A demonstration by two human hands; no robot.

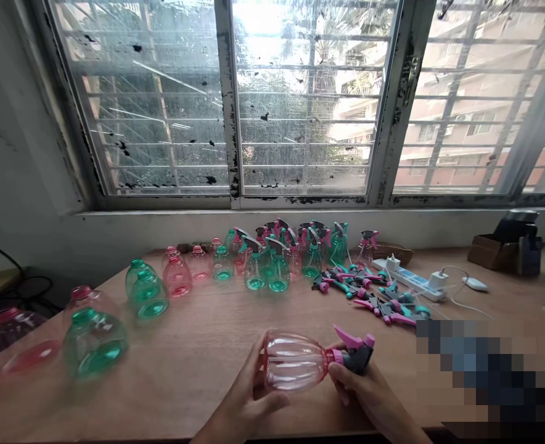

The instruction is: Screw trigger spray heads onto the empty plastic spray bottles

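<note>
A clear pink spray bottle (295, 362) lies on its side between my hands, just over the table's front edge. My left hand (254, 388) wraps round its base from below and the left. At the neck, the fingers and thumb of my right hand (358, 385) grip the pink collar, below a black spray head with a pink trigger (353, 348). The head sits on the bottle's mouth, and a pale tube shows inside the bottle. Whether the collar is fully tight I cannot tell.
Open-topped green bottles (95, 345) and pink bottles (177, 276) stand at the left. Several bottles with spray heads (279, 265) stand by the wall. Loose spray heads (369, 287) lie in a pile at the right, beside a power strip (411, 280) with cables. A blurred block covers the right front.
</note>
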